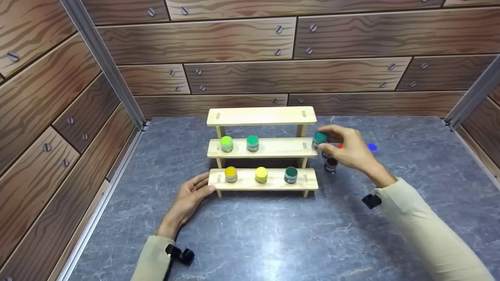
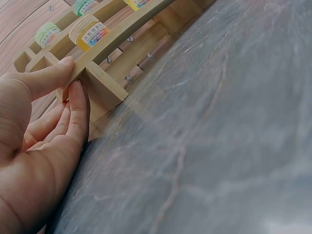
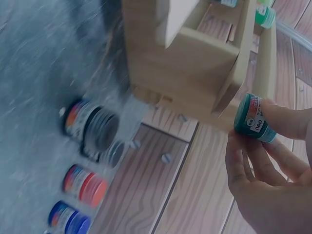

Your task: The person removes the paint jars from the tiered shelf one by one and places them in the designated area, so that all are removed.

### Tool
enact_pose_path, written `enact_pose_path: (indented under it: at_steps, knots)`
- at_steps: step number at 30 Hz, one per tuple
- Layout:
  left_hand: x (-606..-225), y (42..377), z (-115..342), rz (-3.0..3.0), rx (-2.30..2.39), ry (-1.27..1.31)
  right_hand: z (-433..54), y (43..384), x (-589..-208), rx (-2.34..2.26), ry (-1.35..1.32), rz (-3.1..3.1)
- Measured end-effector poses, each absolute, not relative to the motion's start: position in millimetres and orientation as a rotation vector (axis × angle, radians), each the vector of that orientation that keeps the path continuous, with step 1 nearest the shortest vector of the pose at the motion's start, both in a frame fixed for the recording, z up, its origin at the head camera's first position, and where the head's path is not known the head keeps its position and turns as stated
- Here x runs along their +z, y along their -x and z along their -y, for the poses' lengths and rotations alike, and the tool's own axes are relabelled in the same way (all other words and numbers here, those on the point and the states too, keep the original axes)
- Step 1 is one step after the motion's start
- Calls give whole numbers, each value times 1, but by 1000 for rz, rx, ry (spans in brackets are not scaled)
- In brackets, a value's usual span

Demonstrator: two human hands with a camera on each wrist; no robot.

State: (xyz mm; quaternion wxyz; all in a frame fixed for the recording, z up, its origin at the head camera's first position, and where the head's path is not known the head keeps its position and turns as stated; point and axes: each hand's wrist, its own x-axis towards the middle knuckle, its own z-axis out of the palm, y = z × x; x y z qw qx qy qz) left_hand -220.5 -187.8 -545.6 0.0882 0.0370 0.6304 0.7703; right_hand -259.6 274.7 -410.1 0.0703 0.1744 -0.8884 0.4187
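Observation:
A three-step wooden shelf [image 1: 261, 116] stands on the table. My left hand [image 1: 191, 197] grips the left end of its lowest step, thumb above and fingers at the side and below. Between thumb and fingers, my right hand [image 1: 350, 150] holds a teal paint jar [image 3: 253, 117] by the right end of the middle step; whether the jar touches the wood I cannot tell. On the middle step sit a light green jar [image 1: 226, 144] and a green jar [image 1: 252, 143]. The lowest step bears an orange-yellow jar [image 1: 231, 175], a yellow jar [image 1: 261, 175] and a dark green jar [image 1: 291, 175].
Right of the shelf, partly behind my right hand, are dark jars [image 3: 100, 129], a red jar [image 3: 85, 186] and a blue jar [image 3: 69, 218] on the grey marbled table [image 1: 250, 238]. Wood-patterned walls [image 1: 234, 39] enclose the back and sides.

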Motion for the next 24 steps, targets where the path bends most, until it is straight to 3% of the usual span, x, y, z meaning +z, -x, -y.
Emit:
enact_pose_path:
  at_steps: [24]
  knots:
    - [-545,220,188,-1862,2294,-126,-342,254,-455,1186,-317,2791]
